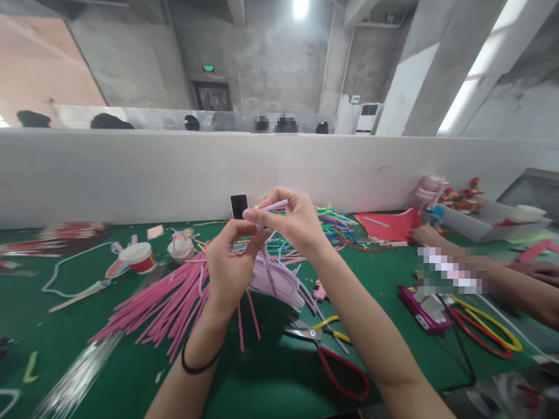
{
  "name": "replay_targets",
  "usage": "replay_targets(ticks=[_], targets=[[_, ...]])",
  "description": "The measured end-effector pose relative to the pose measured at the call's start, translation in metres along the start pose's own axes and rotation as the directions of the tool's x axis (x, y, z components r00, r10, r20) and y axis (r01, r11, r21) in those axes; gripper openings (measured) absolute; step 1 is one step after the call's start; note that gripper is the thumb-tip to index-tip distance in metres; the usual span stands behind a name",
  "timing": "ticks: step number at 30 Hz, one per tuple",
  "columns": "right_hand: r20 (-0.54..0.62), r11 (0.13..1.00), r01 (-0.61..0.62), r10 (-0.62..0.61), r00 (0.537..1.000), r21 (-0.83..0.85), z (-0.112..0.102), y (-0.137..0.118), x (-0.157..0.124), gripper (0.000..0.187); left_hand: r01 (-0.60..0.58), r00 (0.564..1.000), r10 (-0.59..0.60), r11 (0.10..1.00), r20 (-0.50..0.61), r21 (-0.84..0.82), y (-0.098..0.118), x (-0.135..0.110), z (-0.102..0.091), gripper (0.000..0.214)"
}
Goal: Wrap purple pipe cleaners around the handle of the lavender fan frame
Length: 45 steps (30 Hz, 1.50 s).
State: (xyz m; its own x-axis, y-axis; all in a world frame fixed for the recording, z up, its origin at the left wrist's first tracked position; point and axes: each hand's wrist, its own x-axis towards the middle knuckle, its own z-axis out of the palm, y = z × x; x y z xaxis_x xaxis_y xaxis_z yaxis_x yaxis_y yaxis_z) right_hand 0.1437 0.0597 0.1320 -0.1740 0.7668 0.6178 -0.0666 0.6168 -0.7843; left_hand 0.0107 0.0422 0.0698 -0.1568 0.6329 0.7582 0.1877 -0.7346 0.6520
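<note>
My right hand (294,224) is closed, pinching a lilac pipe cleaner (276,205) between thumb and fingertips. Just below it, my left hand (230,259) is closed too, its thumb and forefinger gripping the lower part of the same lilac work. A flat lilac piece (277,282), seemingly made of pipe cleaners, hangs under both hands, partly hidden by the left fingers. Beside my left wrist a fan of pink pipe cleaners (161,305) lies on the green table (257,384). Scissors (312,333) with red and yellow handles lie open near my right forearm.
Behind my hands are multicoloured pipe cleaners (338,227) and a phone (239,206) against the white partition (174,174). A paper cup (138,258) stands at left. On the right are a purple power strip (423,311), a grey bin (480,224) and another person's arm (502,279).
</note>
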Motion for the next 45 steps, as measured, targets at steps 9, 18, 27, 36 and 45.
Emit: replay_targets(ticks=[9, 18, 27, 36, 45], targets=[[0.326, 0.998, 0.024, -0.006, 0.945, -0.051, -0.031, -0.001, 0.007, 0.020, 0.024, 0.999, -0.022, 0.999, 0.039, -0.040, -0.002, -0.005, -0.005, 0.006], [0.290, 0.982, 0.110, -0.062, 0.955, -0.153, -0.031, -0.001, 0.012, 0.025, 0.042, 0.987, -0.041, 0.999, 0.154, -0.002, 0.004, -0.002, -0.009, 0.009], [0.130, 0.995, -0.019, 0.032, 0.991, -0.102, -0.018, -0.008, 0.006, 0.038, 0.055, 0.993, -0.047, 0.996, 0.108, -0.067, -0.001, -0.006, -0.001, 0.018], [0.265, 0.991, -0.091, 0.115, 0.957, -0.102, -0.032, -0.008, 0.010, 0.031, -0.024, 0.999, 0.025, 1.000, 0.043, -0.018, 0.004, -0.007, -0.002, 0.008], [0.307, 0.997, 0.074, -0.062, 0.950, -0.025, -0.038, 0.000, 0.011, 0.019, 0.027, 0.976, -0.022, 0.999, 0.217, -0.019, 0.010, -0.002, -0.009, 0.011]])
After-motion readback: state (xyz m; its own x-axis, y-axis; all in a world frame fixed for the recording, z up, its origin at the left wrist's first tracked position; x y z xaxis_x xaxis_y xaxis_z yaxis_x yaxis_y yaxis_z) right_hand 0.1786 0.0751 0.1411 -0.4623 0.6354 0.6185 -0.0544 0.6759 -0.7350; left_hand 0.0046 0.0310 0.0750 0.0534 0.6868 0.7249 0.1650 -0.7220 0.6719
